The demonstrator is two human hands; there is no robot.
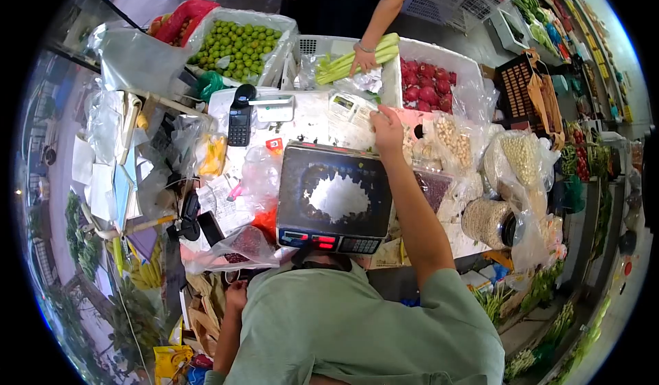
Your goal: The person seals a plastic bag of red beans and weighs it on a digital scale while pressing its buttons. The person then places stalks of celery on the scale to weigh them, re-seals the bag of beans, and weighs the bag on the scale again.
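My right hand [388, 130] reaches past the far right corner of a digital scale [336, 196], fingers loosely bent and apart, with nothing visible in them. Just left of it lies a white printed packet [352, 108]. The scale has a worn dark plate with a white patch and lit red digits. My left hand [237, 294] is low at the near left table edge, below a clear plastic bag [240, 248]; its fingers are curled and what they hold, if anything, is hidden. Across the table, another person's hand [363, 60] rests on a bunch of celery [343, 66] over a white crate.
Green fruit [237, 49] and dark red fruit [427, 85] fill boxes along the far side. A card terminal [239, 121] and a phone [210, 228] lie left of the scale. Bagged goods [453, 138] and a black-lidded jar [486, 222] stand on the right.
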